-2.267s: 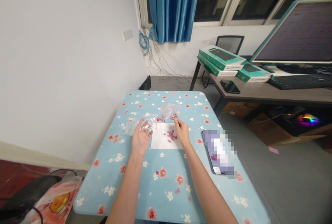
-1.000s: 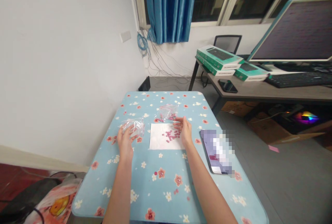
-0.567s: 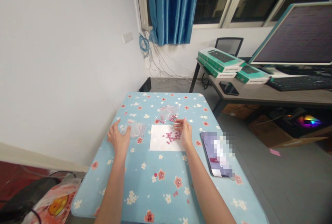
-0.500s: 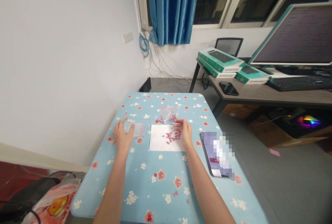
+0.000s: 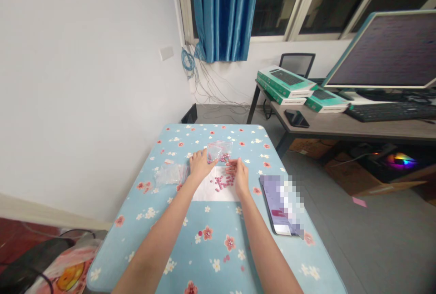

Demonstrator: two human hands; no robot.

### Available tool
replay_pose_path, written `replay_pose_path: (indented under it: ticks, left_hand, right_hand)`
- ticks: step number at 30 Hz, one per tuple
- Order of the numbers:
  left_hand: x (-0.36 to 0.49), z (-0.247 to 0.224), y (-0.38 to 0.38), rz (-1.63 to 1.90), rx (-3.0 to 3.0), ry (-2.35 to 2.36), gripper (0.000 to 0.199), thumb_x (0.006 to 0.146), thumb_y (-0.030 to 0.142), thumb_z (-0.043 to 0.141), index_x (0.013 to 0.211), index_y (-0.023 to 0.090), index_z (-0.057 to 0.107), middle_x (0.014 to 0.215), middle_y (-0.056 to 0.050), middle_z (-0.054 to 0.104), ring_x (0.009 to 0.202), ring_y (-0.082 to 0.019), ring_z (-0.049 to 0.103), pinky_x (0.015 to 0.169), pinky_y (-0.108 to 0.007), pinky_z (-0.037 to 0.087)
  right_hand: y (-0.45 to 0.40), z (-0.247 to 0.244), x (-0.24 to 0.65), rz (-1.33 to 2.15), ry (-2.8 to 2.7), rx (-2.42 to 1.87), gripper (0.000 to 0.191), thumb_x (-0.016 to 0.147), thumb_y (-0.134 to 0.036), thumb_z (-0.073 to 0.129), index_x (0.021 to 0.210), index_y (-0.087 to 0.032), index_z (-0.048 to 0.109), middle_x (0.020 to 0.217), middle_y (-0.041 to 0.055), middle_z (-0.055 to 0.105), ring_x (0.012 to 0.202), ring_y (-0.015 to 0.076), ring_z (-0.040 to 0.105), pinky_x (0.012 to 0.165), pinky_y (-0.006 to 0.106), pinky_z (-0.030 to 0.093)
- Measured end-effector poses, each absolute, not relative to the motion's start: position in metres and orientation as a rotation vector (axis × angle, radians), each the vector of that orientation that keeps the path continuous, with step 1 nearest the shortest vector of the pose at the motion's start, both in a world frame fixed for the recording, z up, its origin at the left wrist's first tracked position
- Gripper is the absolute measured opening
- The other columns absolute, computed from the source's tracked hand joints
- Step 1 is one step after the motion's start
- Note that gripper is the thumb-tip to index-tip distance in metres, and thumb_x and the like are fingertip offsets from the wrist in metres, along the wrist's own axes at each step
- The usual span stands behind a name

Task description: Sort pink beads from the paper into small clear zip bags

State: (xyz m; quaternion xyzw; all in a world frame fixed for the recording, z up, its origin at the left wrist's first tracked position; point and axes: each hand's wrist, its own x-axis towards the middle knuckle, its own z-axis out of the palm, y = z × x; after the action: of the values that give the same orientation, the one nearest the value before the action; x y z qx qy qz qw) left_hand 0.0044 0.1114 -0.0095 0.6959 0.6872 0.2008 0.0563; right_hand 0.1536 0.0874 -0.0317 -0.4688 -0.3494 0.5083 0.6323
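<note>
My left hand (image 5: 200, 166) has its fingers spread at the left side of a clear plastic bag (image 5: 218, 148) lying beyond the paper. Whether it touches the bag, I cannot tell. My right hand (image 5: 241, 179) is open with fingers slightly curved, over the right edge of a white sheet of paper (image 5: 203, 191). Scattered on that sheet are several small pink round pieces (image 5: 223, 183), and more lie at the bag; their kind is unclear. Another clear plastic bag (image 5: 170, 174) lies flat to the left of the paper, next to a small whitish piece (image 5: 168, 161).
A tablet-like device (image 5: 277, 207) lies on the right of the flowered table (image 5: 190, 248). A few loose pink pieces (image 5: 200, 233) are near its front. To the right stands a desk (image 5: 320, 123) with keyboard boxes (image 5: 286, 82), a phone (image 5: 297, 118) and a monitor (image 5: 384, 53).
My left hand has moved right, from over the left bag to the bag beyond the paper. My right hand has stayed by the paper's right edge. The view has shifted slightly.
</note>
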Motion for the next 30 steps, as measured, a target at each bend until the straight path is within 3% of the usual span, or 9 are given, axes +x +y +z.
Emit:
replay_pose_path:
  ticks: [13,18,23,30]
  left_hand:
    - [0.007,-0.013,0.117,0.657,2.127,2.136,0.055,0.075,0.040,0.061,0.124,0.019,0.047,0.109,-0.014,0.061,0.104,-0.031,0.050,0.088,-0.041,0.033]
    - [0.005,-0.015,0.115,0.708,2.152,2.056,0.018,0.080,0.025,0.053,0.095,0.021,0.063,0.095,-0.008,0.065,0.096,-0.026,0.054,0.087,-0.038,0.032]
    - [0.004,-0.010,0.109,0.776,2.159,2.034,0.018,0.085,0.023,0.047,0.086,0.021,0.064,0.092,-0.009,0.066,0.094,-0.025,0.053,0.087,-0.039,0.032]
    - [0.002,-0.002,0.077,1.402,1.822,1.640,0.013,0.079,0.022,0.055,0.085,0.025,0.067,0.092,-0.006,0.066,0.095,-0.024,0.053,0.093,-0.039,0.033]
  right_hand:
    - [0.087,-0.032,0.153,1.148,-0.827,-1.103,0.054,0.075,-0.069,0.045,0.075,-0.019,0.064,0.066,0.0037,0.064,0.051,0.0141,0.056,0.047,0.026,0.046]
    - [0.086,-0.029,0.153,1.158,-0.819,-1.104,0.053,0.075,-0.068,0.046,0.074,-0.019,0.064,0.065,0.0029,0.064,0.049,0.0135,0.054,0.045,0.026,0.045]
    - [0.086,-0.030,0.154,1.152,-0.834,-1.101,0.052,0.076,-0.067,0.046,0.076,-0.018,0.063,0.066,0.0032,0.062,0.051,0.0131,0.054,0.047,0.025,0.045]
    - [0.085,-0.032,0.152,1.090,-0.928,-1.138,0.051,0.076,-0.066,0.048,0.076,-0.018,0.063,0.065,0.0020,0.061,0.052,0.0131,0.053,0.051,0.025,0.044]
